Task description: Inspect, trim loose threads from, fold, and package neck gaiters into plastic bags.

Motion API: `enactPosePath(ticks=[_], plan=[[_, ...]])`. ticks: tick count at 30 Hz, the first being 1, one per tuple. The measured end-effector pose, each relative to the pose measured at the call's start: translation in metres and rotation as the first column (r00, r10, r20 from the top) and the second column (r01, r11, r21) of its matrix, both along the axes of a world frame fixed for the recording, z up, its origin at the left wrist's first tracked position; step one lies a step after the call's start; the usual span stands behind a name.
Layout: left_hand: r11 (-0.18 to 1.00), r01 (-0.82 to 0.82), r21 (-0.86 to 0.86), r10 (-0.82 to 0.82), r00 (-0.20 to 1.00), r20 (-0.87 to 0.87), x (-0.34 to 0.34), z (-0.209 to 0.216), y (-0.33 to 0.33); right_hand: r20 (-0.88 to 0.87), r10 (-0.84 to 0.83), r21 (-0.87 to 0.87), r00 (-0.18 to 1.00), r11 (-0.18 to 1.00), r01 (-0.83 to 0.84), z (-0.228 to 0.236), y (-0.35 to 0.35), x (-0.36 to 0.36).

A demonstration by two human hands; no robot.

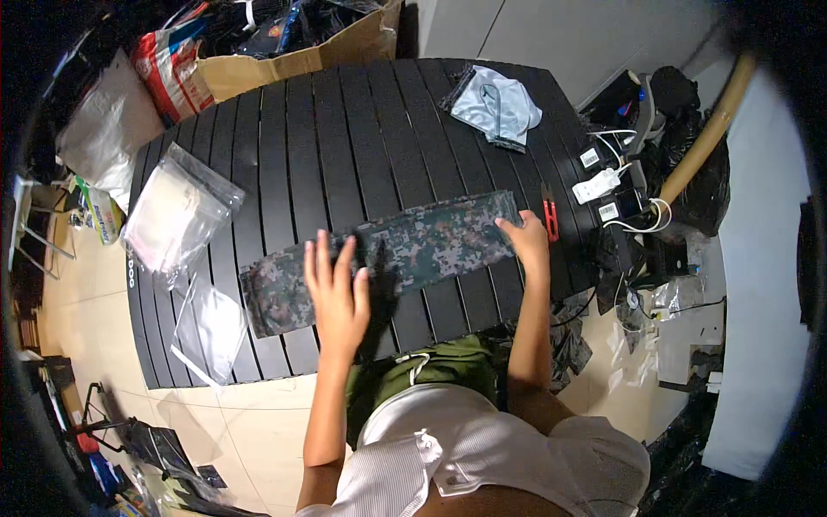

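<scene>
A long folded strip of dark camouflage cloth (431, 246) lies slantwise across the slatted black table, flat and creased. My left hand (336, 297) is over its left half, fingers spread and open, casting a shadow on the cloth beside it. At the right end, my right hand (530, 241) rests against the cloth's short edge. Its thumb reaches over the cloth, apart from the fingers, and the hand looks open. Just right of that hand are small red-handled thread snips (550, 215).
Clear plastic bags (185, 211) are piled at the table's left, with an empty clear sleeve (209, 332) nearer me. A bagged light-grey item (497, 105) lies far right. Chargers and white cables (596, 185) crowd the right edge. A cardboard box (297, 65) stands behind the table (379, 112).
</scene>
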State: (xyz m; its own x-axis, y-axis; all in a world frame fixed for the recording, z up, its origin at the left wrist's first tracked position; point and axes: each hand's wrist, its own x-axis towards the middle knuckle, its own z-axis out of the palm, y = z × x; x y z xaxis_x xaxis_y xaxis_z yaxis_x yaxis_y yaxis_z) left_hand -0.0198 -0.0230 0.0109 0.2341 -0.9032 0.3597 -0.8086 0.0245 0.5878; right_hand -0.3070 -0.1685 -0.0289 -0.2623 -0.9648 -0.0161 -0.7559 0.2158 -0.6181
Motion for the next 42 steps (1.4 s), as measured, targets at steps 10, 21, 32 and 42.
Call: enactPosePath(ticks=[10,21,32,42], plan=[[0.939,0.334,-0.087,-0.032,-0.168,-0.985,-0.077,-0.009,-0.037,-0.307,0.366,-0.309,0.879,0.835,-0.455,0.082,0.065,0.101],[0.991,0.014,0.133,0.134,-0.082,-0.988,0.026,0.039,0.016,0.088,0.636,-0.346,0.767,0.741,-0.575,0.112,0.104,0.076],[0.877,-0.397,0.272,0.445,0.452,-0.773,0.107,-0.029,0.056,0.395,0.595,-0.365,0.7,0.801,-0.475,0.103,0.088,0.072],[0.782,-0.607,0.143,0.623,0.745,-0.24,0.098,-0.006,0.064,0.384,0.581,-0.27,0.718,0.814,-0.514,0.088,0.083,0.073]])
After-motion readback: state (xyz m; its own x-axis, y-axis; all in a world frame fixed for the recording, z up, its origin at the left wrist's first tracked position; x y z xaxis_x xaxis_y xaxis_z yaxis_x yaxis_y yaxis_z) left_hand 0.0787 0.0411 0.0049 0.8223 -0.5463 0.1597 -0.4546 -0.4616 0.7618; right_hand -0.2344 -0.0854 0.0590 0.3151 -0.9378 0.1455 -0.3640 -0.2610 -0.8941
